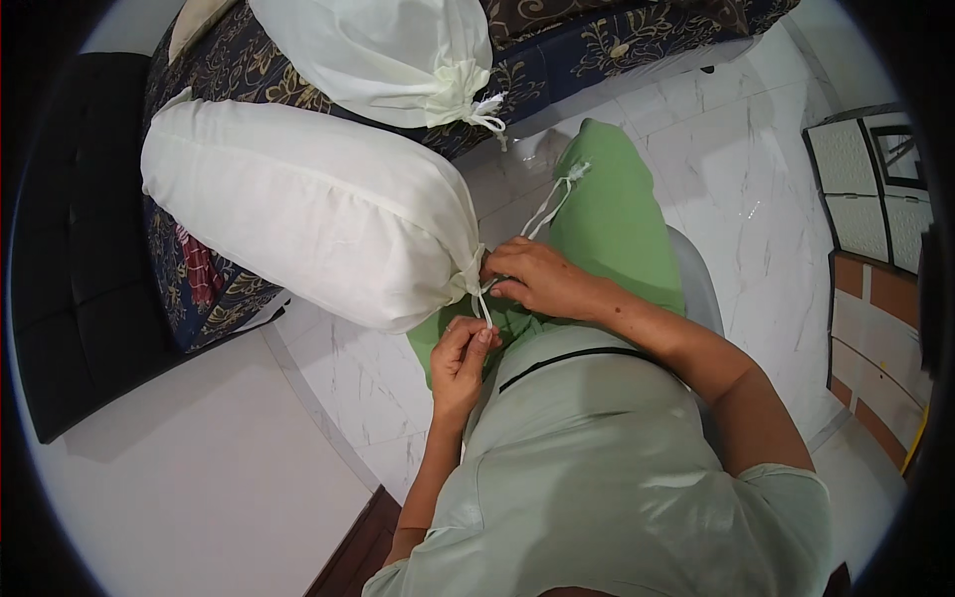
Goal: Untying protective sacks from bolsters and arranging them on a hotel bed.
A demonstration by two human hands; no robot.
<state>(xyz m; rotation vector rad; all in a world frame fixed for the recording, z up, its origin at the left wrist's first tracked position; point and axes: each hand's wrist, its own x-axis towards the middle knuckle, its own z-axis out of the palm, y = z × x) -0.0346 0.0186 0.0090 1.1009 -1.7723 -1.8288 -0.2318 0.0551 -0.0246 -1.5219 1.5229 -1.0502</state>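
Observation:
A long white bolster (313, 209) lies from the bed's edge towards my lap, its gathered end tied with a white drawstring (484, 310). Between thumb and fingers, my left hand (461, 354) pinches one part of this cord, below the gather. My right hand (533, 274) is at the knot beside the gathered cloth, its fingertips closed on another part of the cord. From that hand, a looped length of cord with a frayed end (577, 173) runs up over my green trouser leg (608, 216). The fingers partly hide the knot.
Another white drawstring-ended bolster (380, 52) rests on the bed's dark floral sheet (574, 63). A black tufted headboard (82, 224) stands left. I sit on a grey seat (694, 276) above a marbled tile floor (746, 172). Drawers (847, 160) and cardboard boxes (858, 328) are at right.

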